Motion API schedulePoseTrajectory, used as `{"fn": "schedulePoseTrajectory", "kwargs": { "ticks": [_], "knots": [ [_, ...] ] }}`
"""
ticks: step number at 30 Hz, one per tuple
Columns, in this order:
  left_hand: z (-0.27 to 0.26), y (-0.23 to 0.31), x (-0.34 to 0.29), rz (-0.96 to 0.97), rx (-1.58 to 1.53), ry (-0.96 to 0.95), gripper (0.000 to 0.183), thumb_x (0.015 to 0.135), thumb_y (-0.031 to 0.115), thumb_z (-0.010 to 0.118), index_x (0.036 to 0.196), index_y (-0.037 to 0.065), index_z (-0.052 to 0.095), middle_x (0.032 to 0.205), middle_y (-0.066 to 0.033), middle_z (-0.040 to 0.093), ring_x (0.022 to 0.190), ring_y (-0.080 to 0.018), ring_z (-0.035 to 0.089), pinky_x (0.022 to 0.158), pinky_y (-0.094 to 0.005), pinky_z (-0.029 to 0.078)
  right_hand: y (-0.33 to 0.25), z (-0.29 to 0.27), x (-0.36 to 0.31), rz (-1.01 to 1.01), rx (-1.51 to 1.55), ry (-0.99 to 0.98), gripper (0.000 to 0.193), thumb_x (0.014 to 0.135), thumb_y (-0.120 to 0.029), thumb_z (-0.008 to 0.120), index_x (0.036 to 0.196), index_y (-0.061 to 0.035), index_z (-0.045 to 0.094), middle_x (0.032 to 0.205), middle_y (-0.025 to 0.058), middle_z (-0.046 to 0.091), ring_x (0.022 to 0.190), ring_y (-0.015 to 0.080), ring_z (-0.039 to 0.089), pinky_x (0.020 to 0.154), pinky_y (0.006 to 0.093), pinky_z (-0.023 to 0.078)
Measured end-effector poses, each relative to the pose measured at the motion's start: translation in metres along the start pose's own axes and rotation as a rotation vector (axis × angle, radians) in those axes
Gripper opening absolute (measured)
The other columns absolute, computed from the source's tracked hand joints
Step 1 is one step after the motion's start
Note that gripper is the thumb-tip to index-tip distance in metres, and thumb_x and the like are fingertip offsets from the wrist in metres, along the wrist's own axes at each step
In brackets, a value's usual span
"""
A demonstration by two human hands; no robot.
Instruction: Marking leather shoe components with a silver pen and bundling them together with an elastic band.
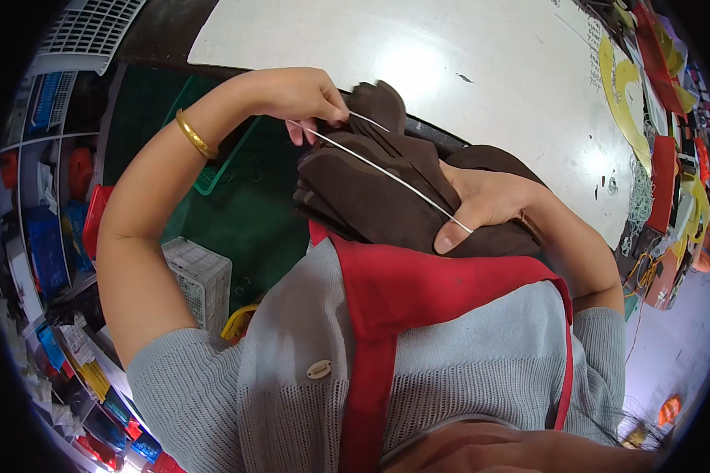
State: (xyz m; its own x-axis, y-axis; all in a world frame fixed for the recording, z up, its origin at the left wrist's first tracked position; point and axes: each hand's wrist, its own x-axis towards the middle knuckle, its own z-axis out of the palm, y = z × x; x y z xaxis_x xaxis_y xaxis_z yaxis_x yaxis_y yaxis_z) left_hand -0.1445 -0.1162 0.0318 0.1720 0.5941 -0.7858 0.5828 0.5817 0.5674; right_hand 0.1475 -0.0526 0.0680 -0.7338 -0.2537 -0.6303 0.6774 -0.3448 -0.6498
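A thick stack of dark brown flat pieces [371, 185] with rounded ends lies in front of my chest, beside the table edge. My right hand [485, 201] grips its right part, the thumb on top and the fingers hidden behind the layers. A thin white cord [386, 175] runs taut across the stack from my right thumb to my left hand [312, 102]. The left fingers are pinched closed on it at the stack's upper left, and another stretch of the cord slants over the pieces there. A gold bangle [193, 134] circles my left wrist.
Ahead stands a white-topped table [497, 87]. On its right side lie yellow curved pieces [625, 91], a heap of thin pale green loops [641, 197] and a red block [662, 185]. A light grey crate [201, 276] and cluttered shelves [43, 181] are on the left.
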Motion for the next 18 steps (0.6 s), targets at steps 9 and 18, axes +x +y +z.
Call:
{"fn": "schedulePoseTrajectory", "kwargs": {
  "ticks": [9, 18],
  "knots": [
    [-0.009, 0.005, -0.02, 0.155, 0.257, 0.144, 0.018, 0.075, -0.009, 0.06, 0.088, -0.011, 0.071, 0.072, -0.0188, 0.072, 0.06, -0.026, 0.073, 0.053, -0.0328, 0.056, 0.009, -0.011, 0.002, -0.149, -0.318, 0.022, 0.118, 0.061, -0.022, 0.088, 0.156, 0.003, 0.024, 0.148, 0.0202, 0.046, 0.138, 0.0303, 0.045, 0.116, 0.0371, 0.034],
    [0.101, -0.045, -0.105, -0.028, -0.436, -0.371, 0.054, 0.105, 0.04, 0.049, 0.084, -0.003, 0.073, 0.065, -0.0121, 0.07, 0.047, -0.016, 0.064, 0.041, -0.0259, 0.043, 0.035, -0.014, -0.001, -0.244, 0.117, 0.324, 0.129, 0.056, -0.019, 0.088, 0.161, -0.002, 0.015, 0.151, 0.0202, 0.044, 0.143, 0.0336, 0.04, 0.122, 0.039, 0.027]
  ]
}}
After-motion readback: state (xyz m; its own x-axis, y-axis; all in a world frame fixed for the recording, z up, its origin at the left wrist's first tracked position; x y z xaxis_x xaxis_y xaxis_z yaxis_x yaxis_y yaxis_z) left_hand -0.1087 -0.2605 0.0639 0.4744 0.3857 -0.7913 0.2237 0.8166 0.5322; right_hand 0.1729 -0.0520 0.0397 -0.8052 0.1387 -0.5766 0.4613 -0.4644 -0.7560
